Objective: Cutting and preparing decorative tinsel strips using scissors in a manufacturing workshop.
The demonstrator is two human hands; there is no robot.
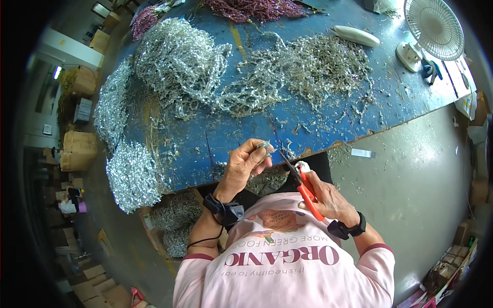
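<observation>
Between the thumb and fingers of my left hand [244, 163] is a small piece of silver tinsel [265, 146], held over the table's front edge. My right hand [333, 197] is closed round the red handles of a pair of scissors [306, 192]. Their dark blades point up and left, toward the tinsel, with the tips close beside it. Behind my hands, a loose strand of silver tinsel [251, 92] runs across the blue table [241, 134]. It links a large shiny heap [177, 64] on the left with a pile of duller clippings [328, 64] on the right.
A white fan [434, 28] stands at the table's far right, near a long white object [357, 36]. Purple tinsel [254, 9] lies at the back. Silver bundles [133, 177] hang over the left edge. Below the table, a box [156, 231] holds more tinsel. Cardboard boxes [78, 150] line the left.
</observation>
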